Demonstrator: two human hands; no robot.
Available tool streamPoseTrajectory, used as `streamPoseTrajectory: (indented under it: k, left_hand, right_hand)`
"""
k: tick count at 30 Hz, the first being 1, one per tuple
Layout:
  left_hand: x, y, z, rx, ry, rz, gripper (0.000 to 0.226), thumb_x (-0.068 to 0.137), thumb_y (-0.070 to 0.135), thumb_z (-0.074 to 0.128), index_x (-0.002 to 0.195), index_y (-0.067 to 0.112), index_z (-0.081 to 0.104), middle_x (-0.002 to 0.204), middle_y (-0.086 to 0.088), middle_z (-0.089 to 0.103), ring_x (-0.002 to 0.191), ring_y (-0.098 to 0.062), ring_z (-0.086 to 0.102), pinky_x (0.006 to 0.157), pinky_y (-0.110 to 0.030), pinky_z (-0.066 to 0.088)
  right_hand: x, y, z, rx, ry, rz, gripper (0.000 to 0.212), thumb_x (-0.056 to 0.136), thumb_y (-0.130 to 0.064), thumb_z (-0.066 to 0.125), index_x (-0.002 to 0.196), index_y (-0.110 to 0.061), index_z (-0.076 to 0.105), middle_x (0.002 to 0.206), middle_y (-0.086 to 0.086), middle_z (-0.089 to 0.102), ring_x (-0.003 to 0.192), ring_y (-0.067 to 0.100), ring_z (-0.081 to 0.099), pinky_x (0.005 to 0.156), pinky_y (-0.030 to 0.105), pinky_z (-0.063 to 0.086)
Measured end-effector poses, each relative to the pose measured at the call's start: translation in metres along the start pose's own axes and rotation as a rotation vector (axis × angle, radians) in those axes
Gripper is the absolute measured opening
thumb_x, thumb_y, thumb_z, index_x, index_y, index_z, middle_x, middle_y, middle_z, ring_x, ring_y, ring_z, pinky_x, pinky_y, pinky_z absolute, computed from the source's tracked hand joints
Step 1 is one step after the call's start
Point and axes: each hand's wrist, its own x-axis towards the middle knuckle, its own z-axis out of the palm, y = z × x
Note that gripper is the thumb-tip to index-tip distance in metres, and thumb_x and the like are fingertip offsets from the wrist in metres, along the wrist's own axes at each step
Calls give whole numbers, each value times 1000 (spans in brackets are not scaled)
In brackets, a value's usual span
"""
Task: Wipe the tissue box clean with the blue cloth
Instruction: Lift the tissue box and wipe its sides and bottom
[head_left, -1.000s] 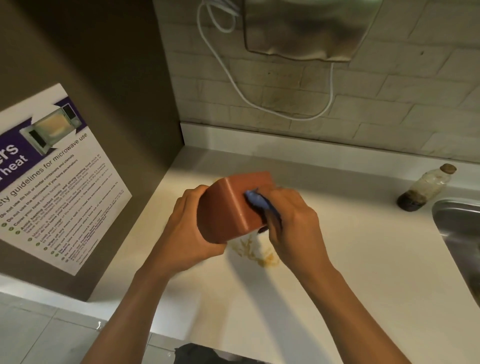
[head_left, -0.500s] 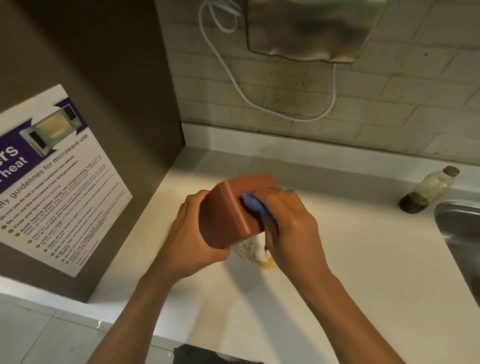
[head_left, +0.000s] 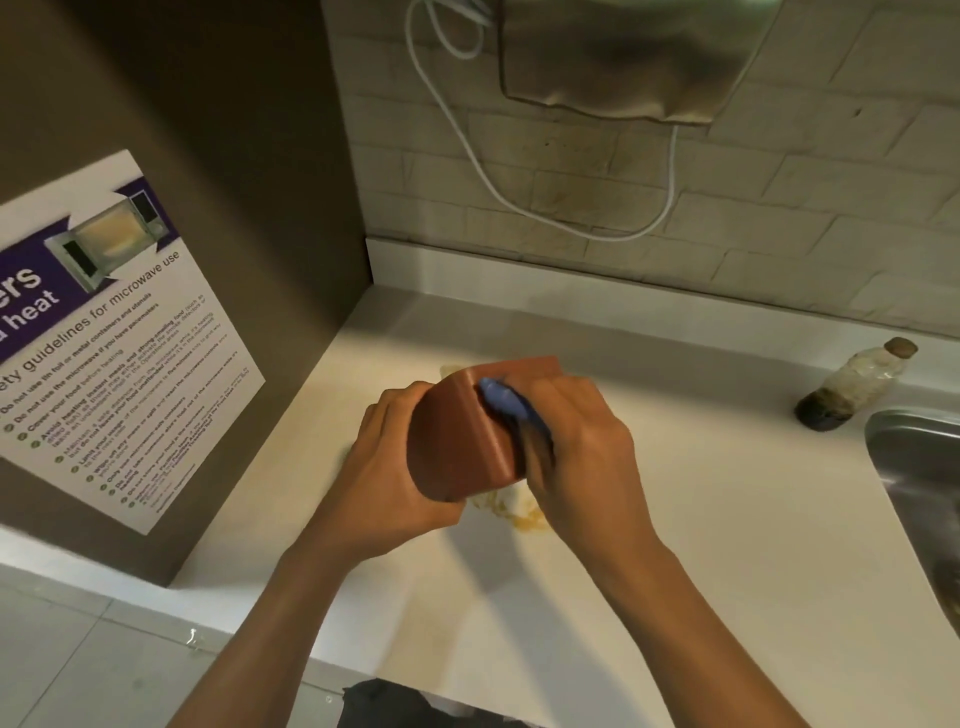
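A reddish-brown tissue box (head_left: 462, 436) is held tilted above the white counter (head_left: 727, 519). My left hand (head_left: 387, 467) grips its left side and underside. My right hand (head_left: 582, 447) holds the blue cloth (head_left: 511, 402) pressed against the box's right face; most of the cloth is hidden under my fingers. A crumpled white tissue (head_left: 501, 501) sticks out below the box, just above a yellowish stain (head_left: 530, 519) on the counter.
A small bottle with dark residue (head_left: 852, 384) stands at the back right beside a steel sink (head_left: 919, 467). A brown panel with a microwave guidelines poster (head_left: 104, 353) walls off the left. A metal dispenser (head_left: 623, 57) and white cable (head_left: 519, 202) hang on the tiled wall.
The box and both hands stay at about the same spot. My right hand with the cloth has slid slightly along the box's right face.
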Motion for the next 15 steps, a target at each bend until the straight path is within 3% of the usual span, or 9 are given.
streamPoseTrajectory:
  k: [3,5,8,9,11,13,15]
  left_hand:
    - [2,-2,2,23,1,-4,104,50,62,77,137,59,20,131,38,31,119,8,42,93,-11,33]
    - [5,-6,1,45,-4,-13,104,50,58,79,140,59,25,132,42,30,119,12,40,95,-11,34]
    - [6,-14,2,32,63,-23,105,50,56,82,142,35,36,137,15,43,122,-15,50,96,-32,49]
    - [5,-15,3,41,68,4,105,50,57,81,142,38,34,135,18,42,119,-18,51,93,-32,50]
    - [3,-14,2,57,36,27,105,51,59,81,141,55,25,130,38,33,117,-9,48,88,-21,46]
    - [2,-11,1,58,35,2,106,50,58,85,136,61,23,126,43,30,115,-2,44,87,-12,38]
    - [3,-10,1,57,26,-9,106,50,50,91,134,60,25,127,36,30,118,1,40,92,-11,34]
  right_hand:
    - [1,-15,15,21,63,-75,21,94,-12,63,113,-8,73,112,6,71,104,13,61,93,33,53]
    - [-11,-20,25,50,24,-110,24,84,2,70,107,3,72,107,16,72,99,16,62,84,34,58]
    - [-22,-15,17,-106,-70,-135,25,91,-16,65,115,-12,72,114,4,71,107,19,65,100,30,51]
    - [-21,-12,13,-89,-66,-119,24,94,-17,62,116,-14,72,115,2,70,108,19,64,101,29,50]
    - [-12,-9,9,-38,-33,-83,23,98,-18,58,117,-16,72,114,-1,70,108,12,60,99,18,45]
    - [-1,-9,9,20,-26,-32,28,100,-24,53,119,-16,71,117,-1,69,108,7,57,98,10,39]
    - [7,-12,13,44,-31,-19,28,99,-22,55,120,-12,70,119,3,69,111,12,60,101,19,45]
